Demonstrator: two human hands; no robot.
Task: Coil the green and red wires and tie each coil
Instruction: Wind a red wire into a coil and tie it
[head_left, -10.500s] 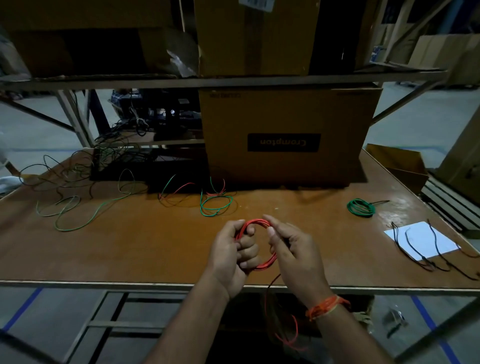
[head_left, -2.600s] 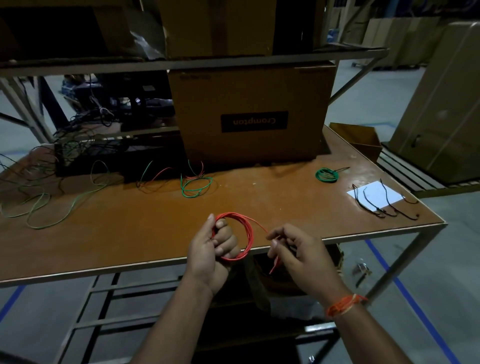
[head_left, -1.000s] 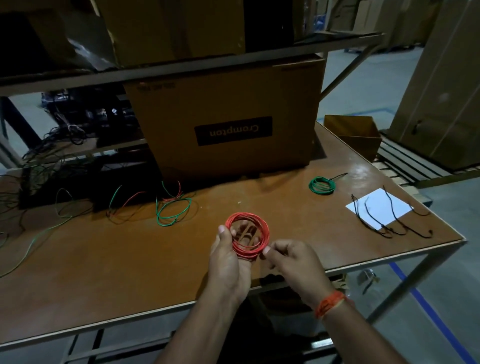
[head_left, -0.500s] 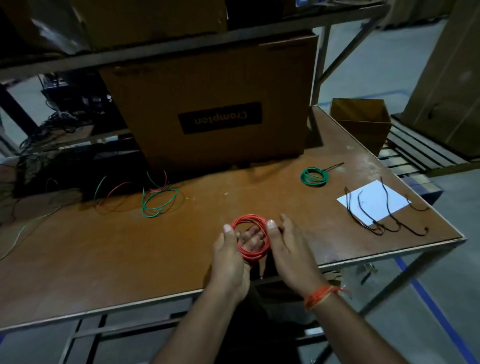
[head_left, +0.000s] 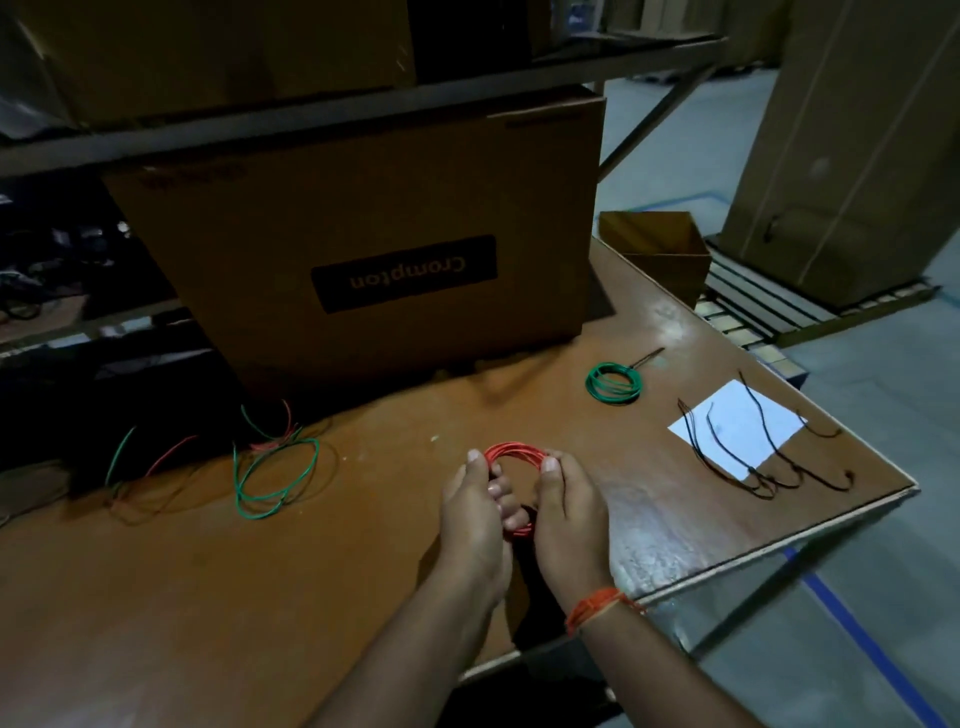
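Note:
A red wire coil (head_left: 514, 451) stands upright just above the brown table (head_left: 260, 571), held between both hands. My left hand (head_left: 475, 514) grips its left side, fingers curled through the ring. My right hand (head_left: 569, 512) grips the right side, thumb on the top arc. A green wire coil (head_left: 613, 383) lies flat on the table to the far right, with a dark tie sticking out of it. Loose green wire (head_left: 275, 475) and red wire (head_left: 270, 441) lie tangled at the left.
A large cardboard box (head_left: 363, 234) stands at the back under a metal shelf. White paper (head_left: 737, 428) with several black ties (head_left: 769, 467) lies near the table's right corner. A small open carton (head_left: 657, 249) sits at the far right edge.
The view has shifted closer to the table. Both hands have closed in on the red coil; the right hand now grips its right side instead of holding the wire end below it.

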